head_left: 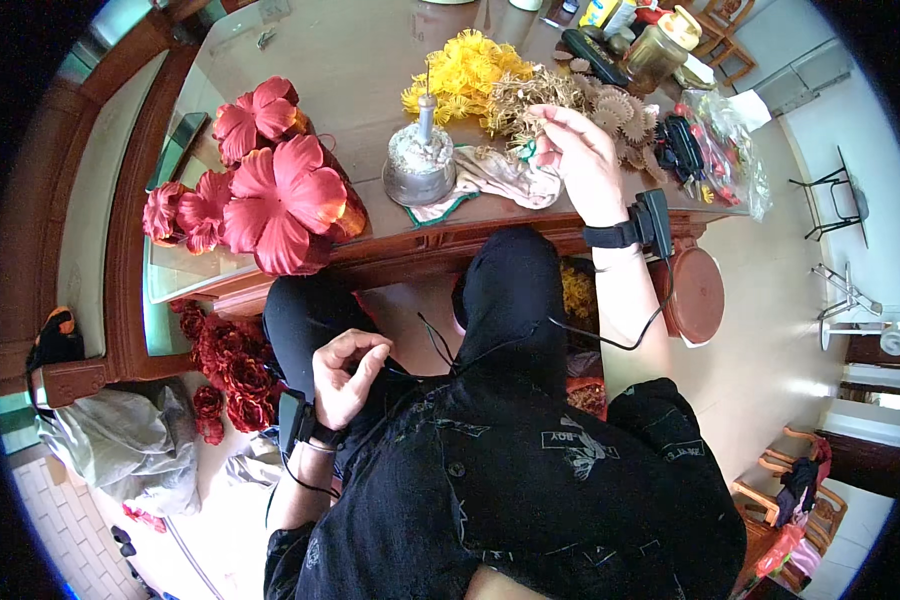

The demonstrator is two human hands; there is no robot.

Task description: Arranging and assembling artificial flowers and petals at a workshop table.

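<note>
My right hand [578, 160] is over the table beside a pile of tan, straw-like artificial flower pieces [525, 105]. Its fingers are bent and drawn together; whatever they pinch is too small to make out. Above my left thigh, my left hand [345, 378] is curled with the thumb pressed to the index finger, and I cannot see what is inside. A grey round pot [419, 175] with a lumpy white top and an upright spindle stands on a pale cloth [500, 180] with green trim. Yellow artificial flower centres [470, 75] lie behind it.
Stacks of red fabric petals [285, 200] stand at the table's left. Brown toothed discs [622, 112], a jar [660, 50] and a clear plastic bag [735, 140] crowd the right. Dark red flowers [235, 365] sit below the left edge, a round brown stool [695, 295] at the right.
</note>
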